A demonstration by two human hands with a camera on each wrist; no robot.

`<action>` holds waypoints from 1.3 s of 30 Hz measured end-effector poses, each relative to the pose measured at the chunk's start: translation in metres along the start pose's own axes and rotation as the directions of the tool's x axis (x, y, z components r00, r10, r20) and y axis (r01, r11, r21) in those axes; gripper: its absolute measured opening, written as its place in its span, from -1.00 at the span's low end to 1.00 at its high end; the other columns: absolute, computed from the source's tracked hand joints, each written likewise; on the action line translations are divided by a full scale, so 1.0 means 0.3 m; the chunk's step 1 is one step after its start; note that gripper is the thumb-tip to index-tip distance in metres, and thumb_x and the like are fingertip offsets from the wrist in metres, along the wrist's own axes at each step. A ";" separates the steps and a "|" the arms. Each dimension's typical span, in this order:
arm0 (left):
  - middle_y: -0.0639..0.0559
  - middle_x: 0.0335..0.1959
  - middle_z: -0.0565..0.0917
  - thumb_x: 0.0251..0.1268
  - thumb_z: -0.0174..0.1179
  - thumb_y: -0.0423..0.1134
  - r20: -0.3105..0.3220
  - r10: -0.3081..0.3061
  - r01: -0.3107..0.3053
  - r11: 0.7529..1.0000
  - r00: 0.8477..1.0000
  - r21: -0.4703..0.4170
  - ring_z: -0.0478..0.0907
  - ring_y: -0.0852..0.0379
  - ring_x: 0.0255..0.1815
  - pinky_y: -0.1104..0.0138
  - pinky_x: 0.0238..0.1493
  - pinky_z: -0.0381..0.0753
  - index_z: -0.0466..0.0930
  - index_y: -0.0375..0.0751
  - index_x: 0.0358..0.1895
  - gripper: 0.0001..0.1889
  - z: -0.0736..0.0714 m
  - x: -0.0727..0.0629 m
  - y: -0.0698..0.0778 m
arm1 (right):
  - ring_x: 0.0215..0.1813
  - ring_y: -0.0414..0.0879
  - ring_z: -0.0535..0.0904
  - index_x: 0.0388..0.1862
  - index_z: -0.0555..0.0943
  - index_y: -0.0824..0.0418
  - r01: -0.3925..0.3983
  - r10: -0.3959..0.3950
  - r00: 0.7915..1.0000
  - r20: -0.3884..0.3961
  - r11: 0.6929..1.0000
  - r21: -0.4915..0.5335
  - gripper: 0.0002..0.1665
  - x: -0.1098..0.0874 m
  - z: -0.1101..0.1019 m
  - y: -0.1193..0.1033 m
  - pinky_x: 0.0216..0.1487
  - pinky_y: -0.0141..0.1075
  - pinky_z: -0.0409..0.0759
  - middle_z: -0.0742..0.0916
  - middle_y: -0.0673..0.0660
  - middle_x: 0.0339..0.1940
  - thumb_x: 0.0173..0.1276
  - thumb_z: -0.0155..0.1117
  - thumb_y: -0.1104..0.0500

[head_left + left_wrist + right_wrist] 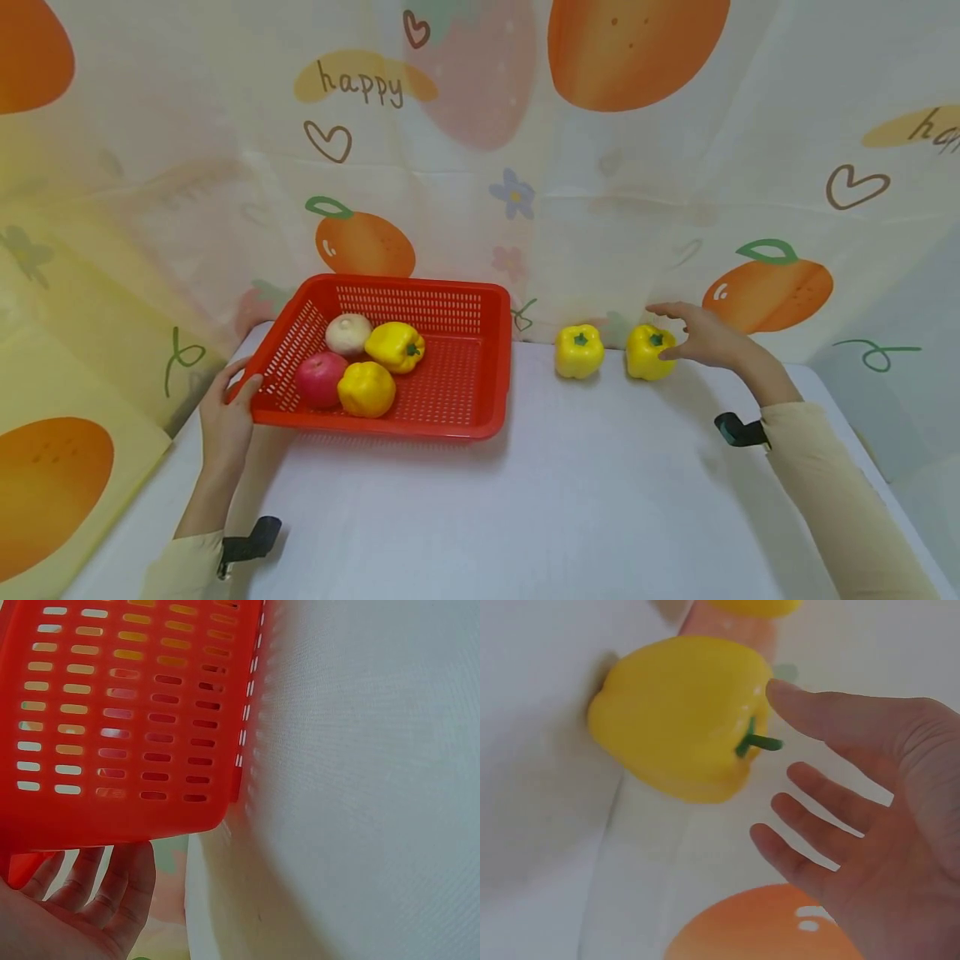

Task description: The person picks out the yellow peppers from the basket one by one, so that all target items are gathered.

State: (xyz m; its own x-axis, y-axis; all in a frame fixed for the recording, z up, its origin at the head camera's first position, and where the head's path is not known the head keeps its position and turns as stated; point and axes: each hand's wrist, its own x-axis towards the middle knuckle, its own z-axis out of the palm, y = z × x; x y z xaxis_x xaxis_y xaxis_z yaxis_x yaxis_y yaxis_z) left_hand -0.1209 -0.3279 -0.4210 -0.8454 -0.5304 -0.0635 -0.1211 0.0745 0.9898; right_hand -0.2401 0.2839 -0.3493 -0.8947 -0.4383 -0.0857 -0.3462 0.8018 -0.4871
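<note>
My left hand (227, 414) grips the left rim of a red plastic basket (491, 367), its thumb over the edge. In the left wrist view, the fingers (124, 892) curl at the rim beside the slotted wall. My right hand (708, 337) is spread around the upper right of a yellow bell pepper (643, 358). The right wrist view shows that pepper (682, 716) with its green stem facing the palm; the thumb tip is close to it, and whether it touches I cannot tell. A second yellow bell pepper (579, 353) stands to its left.
Inside the basket's left half lie a yellow bell pepper (390, 343), an orange-yellow lobed one (367, 392), a pinkish-red round item (318, 382) and a whitish round one (347, 335). A printed cloth (585, 200) hangs right behind the white table (525, 517).
</note>
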 end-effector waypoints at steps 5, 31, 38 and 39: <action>-0.19 0.25 0.36 0.50 0.03 -0.09 0.011 -0.002 0.002 1.000 1.000 0.005 0.51 0.26 -0.15 0.63 -0.28 0.56 0.35 0.00 0.41 -0.53 -0.002 0.001 0.002 | 0.34 0.37 0.26 0.43 0.28 0.36 0.009 -0.010 0.999 -0.032 1.000 -0.024 -0.21 0.005 -0.020 -0.041 0.27 0.26 0.33 0.37 0.42 0.39 0.28 0.38 0.25; -0.17 0.20 0.40 0.48 0.06 -0.07 0.003 -0.002 0.002 0.999 1.000 0.044 0.51 0.25 -0.17 0.61 -0.29 0.57 0.37 0.01 0.41 -0.52 0.006 0.007 0.010 | 0.31 0.27 0.39 0.45 0.28 0.27 0.126 -0.117 0.964 -0.239 0.992 0.024 -0.20 0.130 -0.009 -0.327 0.24 0.14 0.43 0.41 0.30 0.40 0.30 0.39 0.16; -0.12 0.17 0.43 0.48 0.07 -0.09 -0.024 -0.017 0.018 0.999 1.000 0.051 0.50 0.26 -0.16 0.64 -0.27 0.54 0.39 0.01 0.39 -0.53 0.011 0.001 0.006 | 0.34 0.22 0.38 0.47 0.25 0.29 0.188 -0.165 0.958 -0.235 0.979 0.080 -0.19 0.193 0.024 -0.420 0.30 0.07 0.40 0.40 0.28 0.42 0.34 0.36 0.11; -0.11 0.14 0.45 0.47 0.08 -0.10 -0.034 -0.021 0.022 0.999 0.999 0.042 0.50 0.27 -0.17 0.64 -0.28 0.54 0.40 0.00 0.38 -0.54 0.011 0.001 0.006 | 0.34 0.21 0.38 0.47 0.26 0.28 0.194 -0.171 0.957 -0.235 0.978 0.077 -0.19 0.202 0.029 -0.436 0.30 0.06 0.41 0.40 0.26 0.42 0.34 0.36 0.10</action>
State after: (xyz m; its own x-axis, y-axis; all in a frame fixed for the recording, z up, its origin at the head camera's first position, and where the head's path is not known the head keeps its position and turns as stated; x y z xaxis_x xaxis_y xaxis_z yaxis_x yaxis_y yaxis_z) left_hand -0.1231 -0.3250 -0.4197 -0.8245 -0.5602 -0.0798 -0.1617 0.0982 0.9819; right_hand -0.2465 0.1489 -0.2983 -0.8630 -0.4615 0.2054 -0.4903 0.6676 -0.5603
